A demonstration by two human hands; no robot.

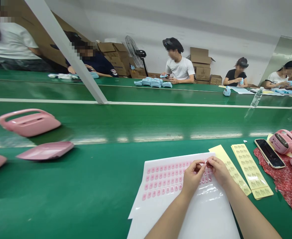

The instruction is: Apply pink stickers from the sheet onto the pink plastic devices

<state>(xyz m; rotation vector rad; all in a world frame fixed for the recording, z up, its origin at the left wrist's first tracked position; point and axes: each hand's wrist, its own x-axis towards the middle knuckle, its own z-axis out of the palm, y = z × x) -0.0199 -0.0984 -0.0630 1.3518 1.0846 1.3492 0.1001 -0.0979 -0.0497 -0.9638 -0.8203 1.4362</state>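
My left hand and my right hand meet fingertip to fingertip, both closed in a pinch. A tiny pale piece shows between them, too small to name. Just beneath lies a white sheet with rows of small pink oval stickers; my hands hide part of its right side. More white paper lies under my forearms. Right of my right hand are yellow sticker strips, one partly tucked behind the white sheet.
A phone and pink handled devices rest around red bubble wrap at right. At left are a pink handled shell and a pink panel. Across the green table, several people handle blue parts; a bottle stands there.
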